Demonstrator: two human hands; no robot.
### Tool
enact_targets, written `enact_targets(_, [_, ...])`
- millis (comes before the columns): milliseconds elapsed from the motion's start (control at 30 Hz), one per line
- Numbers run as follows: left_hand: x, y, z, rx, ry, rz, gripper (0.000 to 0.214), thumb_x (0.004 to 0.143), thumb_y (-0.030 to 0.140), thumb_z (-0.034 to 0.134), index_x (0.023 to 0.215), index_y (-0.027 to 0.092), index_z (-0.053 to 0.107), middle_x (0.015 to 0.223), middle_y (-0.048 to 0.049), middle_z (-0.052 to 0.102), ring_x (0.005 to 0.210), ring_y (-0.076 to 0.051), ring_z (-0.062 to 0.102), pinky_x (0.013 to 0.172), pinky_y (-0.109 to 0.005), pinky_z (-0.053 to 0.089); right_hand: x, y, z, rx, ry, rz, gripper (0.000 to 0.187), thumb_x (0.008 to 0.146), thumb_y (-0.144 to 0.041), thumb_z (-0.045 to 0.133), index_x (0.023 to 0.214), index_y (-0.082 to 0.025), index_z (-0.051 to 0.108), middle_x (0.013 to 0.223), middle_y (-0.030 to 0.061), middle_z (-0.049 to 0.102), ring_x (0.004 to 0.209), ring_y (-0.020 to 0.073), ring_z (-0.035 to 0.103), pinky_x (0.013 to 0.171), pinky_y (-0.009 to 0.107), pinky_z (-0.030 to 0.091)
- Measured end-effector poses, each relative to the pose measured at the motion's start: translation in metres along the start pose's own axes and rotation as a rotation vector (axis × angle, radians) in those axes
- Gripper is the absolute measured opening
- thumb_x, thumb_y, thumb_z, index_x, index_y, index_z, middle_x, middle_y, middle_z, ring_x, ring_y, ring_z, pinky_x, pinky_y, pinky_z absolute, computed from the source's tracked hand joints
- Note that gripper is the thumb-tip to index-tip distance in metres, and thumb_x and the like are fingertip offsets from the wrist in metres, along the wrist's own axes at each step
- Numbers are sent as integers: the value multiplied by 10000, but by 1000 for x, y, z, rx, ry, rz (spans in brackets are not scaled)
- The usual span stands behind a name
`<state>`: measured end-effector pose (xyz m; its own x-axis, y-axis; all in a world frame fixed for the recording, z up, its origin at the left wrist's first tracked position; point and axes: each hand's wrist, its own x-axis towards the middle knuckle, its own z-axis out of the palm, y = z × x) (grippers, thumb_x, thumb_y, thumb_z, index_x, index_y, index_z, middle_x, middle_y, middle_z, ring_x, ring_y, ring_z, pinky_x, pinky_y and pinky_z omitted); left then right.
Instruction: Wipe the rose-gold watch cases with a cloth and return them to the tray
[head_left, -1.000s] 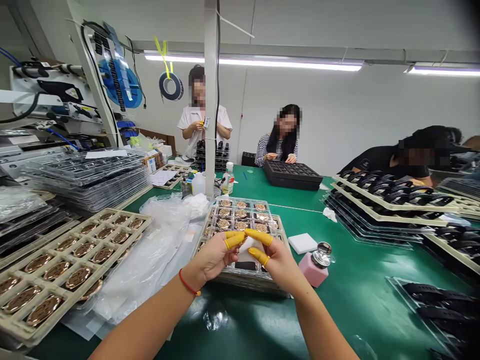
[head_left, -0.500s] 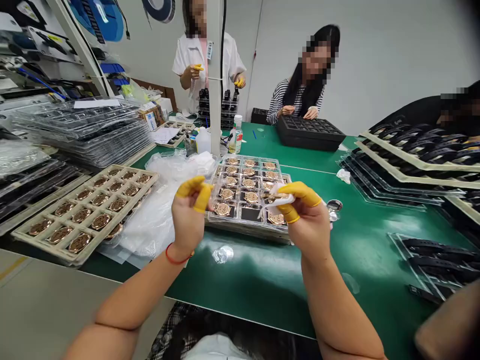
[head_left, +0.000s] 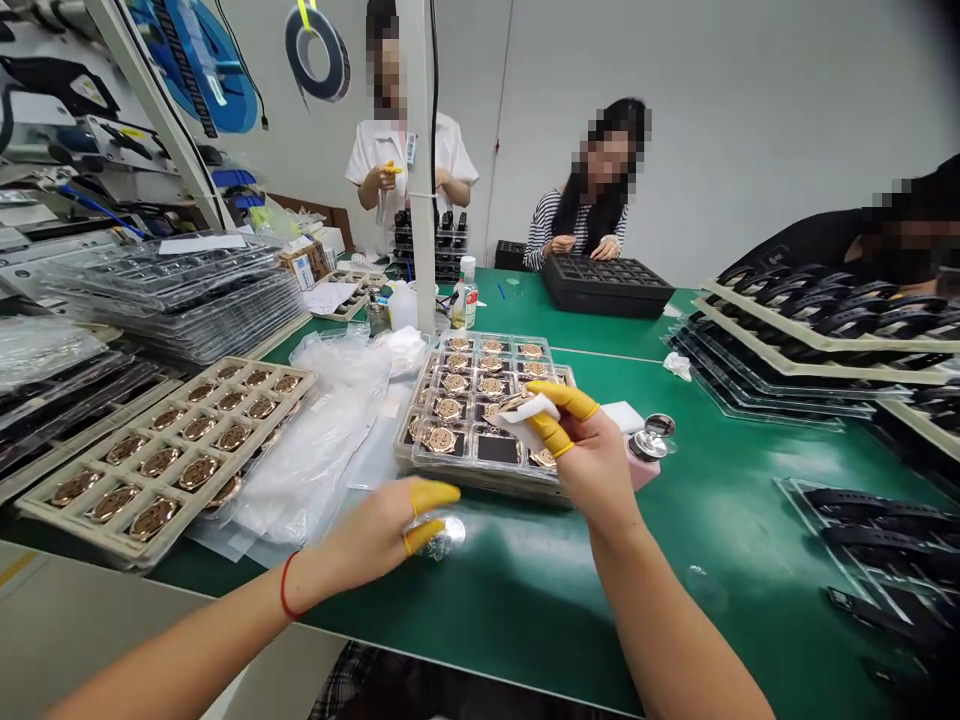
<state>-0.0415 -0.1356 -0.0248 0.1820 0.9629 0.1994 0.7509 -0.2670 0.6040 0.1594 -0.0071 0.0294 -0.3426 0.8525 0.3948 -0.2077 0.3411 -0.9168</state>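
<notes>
My right hand (head_left: 592,455), with yellow finger cots on thumb and forefinger, pinches a white wipe cloth (head_left: 521,415). It hovers over the near right corner of a clear tray (head_left: 420,462) holding several rose-gold round parts (head_left: 450,408). My left hand (head_left: 379,535), also in yellow cots and with a red string at the wrist, is low on the green mat. Its thumb and forefinger close on a small clear film piece (head_left: 448,535) lying in front of the tray.
A beige tray of round parts (head_left: 45,520) and crumpled plastic bags (head_left: 315,440) lie at left. A pink dispenser bottle (head_left: 651,450) and a white pad (head_left: 624,413) sit by my right hand. Trays of black straps (head_left: 817,340) stack at right. Three people work across the table.
My left hand dropped from chest height down to the mat and onto the clear film piece. My right hand stayed over the tray with the cloth. The camera tilted slightly up.
</notes>
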Motion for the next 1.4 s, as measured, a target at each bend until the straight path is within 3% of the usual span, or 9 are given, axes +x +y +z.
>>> enact_targets(167, [60,36,-22,-214,237,30,444,927,320,470,1353,204,431,1141,-67,654,967,-188,615,868,-301,472,-5,6,9,-38,-12,-48,152,775,-317,707,911,-263,669,904,26,689,842,199,635,775,324,502])
enact_targets(400, [98,55,-24,-250,139,102,212,912,351,504,923,192,644,783,-2,670,676,-149,571,615,-238,400,2,9,0,-181,97,-220,77,798,-330,675,818,-264,709,832,20,679,825,203,590,821,351,447])
enact_targets(567, [107,51,-7,-154,183,116,223,889,382,534,837,182,620,766,-18,640,690,-161,544,653,-261,386,11,7,-3,212,-71,77,172,761,-404,697,781,-233,700,798,20,682,779,199,621,716,316,482])
enact_targets(700, [113,42,-3,-572,19,83,307,877,473,528,872,172,590,697,1,593,618,-129,529,594,-233,407,16,5,-5,383,-88,327,222,705,-411,741,760,-202,690,754,33,704,761,216,651,678,315,504])
enact_targets(867, [119,33,-7,-893,-90,-67,405,802,539,610,867,143,561,616,10,574,531,-90,500,530,-200,387,16,2,-6,386,63,274,209,685,-402,759,759,-219,692,747,24,715,756,212,663,672,311,515])
enact_targets(1033, [123,37,6,-1103,-256,-99,469,754,593,633,866,145,554,629,9,572,486,-76,478,494,-203,413,15,4,0,368,9,342,230,758,-424,686,815,-202,681,740,47,714,704,215,666,545,293,502])
enact_targets(1133, [123,36,16,-1076,-250,-87,441,783,562,621,883,137,559,653,0,585,513,-81,484,514,-206,418,22,7,-10,257,120,274,229,768,-392,675,894,-201,679,819,44,723,745,208,668,596,297,509])
enact_targets(1267, [121,32,14,-857,-81,-84,310,859,444,562,964,153,580,769,-20,626,634,-118,536,568,-218,426,22,2,-24,-280,423,52,359,792,-362,650,1115,-205,655,1036,79,701,948,246,637,841,386,488])
enact_targets(1400, [118,30,5,-448,90,35,163,891,281,517,973,189,623,845,-15,661,717,-148,564,643,-249,414,7,-8,-17,-611,65,-141,281,860,-271,585,1127,-289,672,1043,55,678,982,239,603,884,402,468])
